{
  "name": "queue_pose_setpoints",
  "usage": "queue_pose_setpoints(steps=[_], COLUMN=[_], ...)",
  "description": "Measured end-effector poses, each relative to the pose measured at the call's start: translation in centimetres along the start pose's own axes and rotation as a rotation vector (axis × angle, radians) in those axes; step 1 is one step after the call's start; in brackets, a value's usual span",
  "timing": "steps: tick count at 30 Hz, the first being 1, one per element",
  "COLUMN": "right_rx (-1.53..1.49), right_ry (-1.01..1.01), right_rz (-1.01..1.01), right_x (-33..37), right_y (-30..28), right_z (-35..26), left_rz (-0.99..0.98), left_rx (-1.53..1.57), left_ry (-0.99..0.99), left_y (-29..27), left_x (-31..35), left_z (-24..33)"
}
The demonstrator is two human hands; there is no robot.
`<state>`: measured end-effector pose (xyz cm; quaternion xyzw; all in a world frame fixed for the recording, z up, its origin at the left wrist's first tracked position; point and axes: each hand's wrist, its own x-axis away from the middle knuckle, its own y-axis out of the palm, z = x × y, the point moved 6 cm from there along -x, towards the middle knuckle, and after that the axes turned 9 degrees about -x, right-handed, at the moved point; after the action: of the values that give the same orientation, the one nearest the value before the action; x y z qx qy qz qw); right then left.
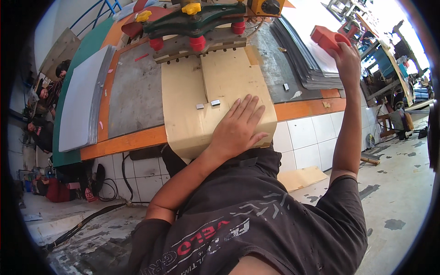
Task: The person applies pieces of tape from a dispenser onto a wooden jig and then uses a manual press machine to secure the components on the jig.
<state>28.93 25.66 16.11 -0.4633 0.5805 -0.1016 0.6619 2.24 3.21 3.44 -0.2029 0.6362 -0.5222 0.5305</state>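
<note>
The left hand [238, 130] lies open, flat on the cardboard sheet [215, 98], just below 2 small metal pieces [208, 104]. The right hand [346, 62] grips a red block [327, 37], well right of the sheet.

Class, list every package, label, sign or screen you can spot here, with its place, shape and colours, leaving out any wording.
Cardboard sheet: flat tan panel on the workbench, under the left hand.
Print on the dark shirt: red and grey lettering, bottom centre.
No screens or signs can be made out.
</note>
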Motion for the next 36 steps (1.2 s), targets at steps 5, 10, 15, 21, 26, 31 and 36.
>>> queue_pose_setpoints(steps=[5,10,15,21,26,31,36], right_rx=[-0.782,-1.643,-1.954,-1.939,-1.915,-1.705,-1.547], right_ry=[0.399,0.526,0.653,0.586,0.616,0.52,0.488], right_rz=[0.0,-0.258,-0.957,-0.94,-1.064,-1.026,-1.002], right_x=[4.8,14.1,17.5,17.7,17.4,16.1,15.5], right_y=[-3.5,-3.0,-2.8,-2.1,-2.8,-3.4,-4.0], right_z=[-2.2,-10.7,-19.6,-21.0,-20.8,-18.3,-17.5], left_rz=[0.102,0.051,-0.059,-0.123,-0.212,-0.329,-0.353], left_rx=[0.376,1.203,1.446,1.471,1.535,1.468,1.392], left_ry=[-0.022,-0.374,-0.44,-0.399,-0.564,-0.47,-0.438], left_y=[-1.1,-0.9,-2.6,-5.2,-5.9,-5.8,-5.4], left_x=[0.5,2.0,2.7,3.3,3.6,3.4,2.9], left_z=[-0.7,-2.7,-1.7,-0.6,0.1,0.5,0.5])
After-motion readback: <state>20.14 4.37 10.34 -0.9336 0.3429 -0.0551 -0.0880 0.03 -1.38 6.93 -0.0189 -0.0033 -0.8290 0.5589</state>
